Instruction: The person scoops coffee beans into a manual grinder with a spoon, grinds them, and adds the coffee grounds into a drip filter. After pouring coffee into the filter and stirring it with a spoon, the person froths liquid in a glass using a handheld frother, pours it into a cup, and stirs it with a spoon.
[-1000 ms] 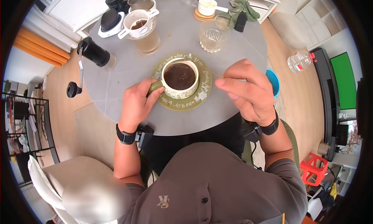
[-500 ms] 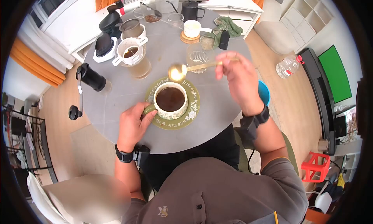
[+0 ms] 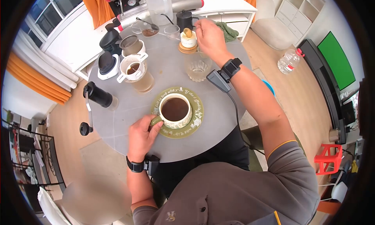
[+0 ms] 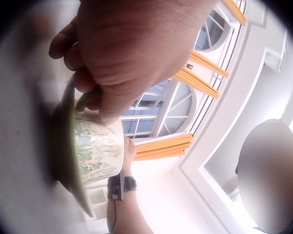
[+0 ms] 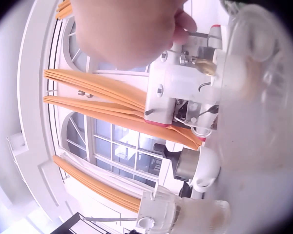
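My left hand [image 3: 141, 134] pinches the green handle of a patterned cup [image 3: 175, 109] filled with dark coffee [image 3: 175, 109]. That cup sits on a green saucer [image 3: 197, 104] with white lettering. In the left wrist view, the cup's floral side [image 4: 98, 148] shows below the fingers. My right hand [image 3: 211, 38] reaches to the far side of the table and holds a gold spoon by its handle, mostly hidden by the fingers. The spoon's bowl [image 3: 188, 32] is right over a small white pot [image 3: 188, 41] on a wooden coaster [image 3: 188, 49].
A ribbed glass [image 3: 198, 67] stands under my right forearm. Toward the left are a white dripper on a glass server [image 3: 142, 82], a black hand grinder [image 3: 97, 95] and a white scale-like base [image 3: 108, 67]. A black pitcher [image 3: 184, 20] and green cloth [image 3: 228, 32] lie behind.
My right hand has carried the gold spoon from beside the coffee cup away to the small white pot. My left hand stays on the cup handle. The head view has tilted up.
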Motion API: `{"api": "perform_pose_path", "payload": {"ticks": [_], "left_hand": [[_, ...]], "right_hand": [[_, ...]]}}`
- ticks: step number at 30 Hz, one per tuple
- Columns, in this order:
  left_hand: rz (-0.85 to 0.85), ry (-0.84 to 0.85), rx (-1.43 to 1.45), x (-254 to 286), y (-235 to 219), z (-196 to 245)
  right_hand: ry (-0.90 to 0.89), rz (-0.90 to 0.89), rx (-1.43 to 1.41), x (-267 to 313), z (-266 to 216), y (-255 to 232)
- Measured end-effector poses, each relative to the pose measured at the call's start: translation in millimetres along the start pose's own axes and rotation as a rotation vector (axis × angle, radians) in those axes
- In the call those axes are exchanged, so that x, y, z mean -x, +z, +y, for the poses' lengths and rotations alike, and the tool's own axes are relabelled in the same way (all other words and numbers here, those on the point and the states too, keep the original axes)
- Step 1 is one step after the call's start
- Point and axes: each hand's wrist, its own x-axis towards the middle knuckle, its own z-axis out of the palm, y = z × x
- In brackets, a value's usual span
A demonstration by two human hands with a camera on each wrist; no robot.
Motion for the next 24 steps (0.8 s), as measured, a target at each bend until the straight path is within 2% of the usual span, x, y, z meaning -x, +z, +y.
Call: {"api": "perform_pose_path", "payload": {"ticks": [5, 7, 11, 13, 14, 16, 17, 19, 24], "left_hand": [[0.005, 0.028, -0.013, -0.2, 0.7, -4.3], [-0.002, 0.025, -0.008, -0.5, -0.2, -1.9], [0.005, 0.028, 0.01, 0.4, 0.7, -3.4], [-0.003, 0.026, 0.011, 0.2, -0.3, -2.4], [-0.005, 0.019, 0.017, -0.2, -0.1, -2.0], [-0.002, 0.035, 0.022, 0.4, 1.4, -6.4], [0.004, 0.045, 0.026, 0.0, 2.1, -7.0], [0.001, 0.039, 0.029, 0.2, 1.7, -5.7], [-0.005, 0.015, 0.005, 0.9, 0.8, -5.1]], "right_hand": [[0.128, -0.105, 0.082, -4.1, 8.7, 14.0], [0.236, -0.154, 0.073, -2.5, 13.7, 19.0], [0.382, -0.083, -0.011, -2.8, 33.4, 29.5], [0.638, -0.073, -0.281, -7.2, 35.3, 26.0], [0.641, -0.064, -0.279, -7.2, 30.7, 19.2], [0.819, -0.09, -0.556, -7.3, 19.5, 4.0], [0.82, -0.081, -0.554, -6.3, 21.5, 1.3], [0.894, 0.011, -0.732, -2.9, 22.6, 2.0], [0.891, 0.077, -0.846, 4.2, 17.1, -9.8]]}}
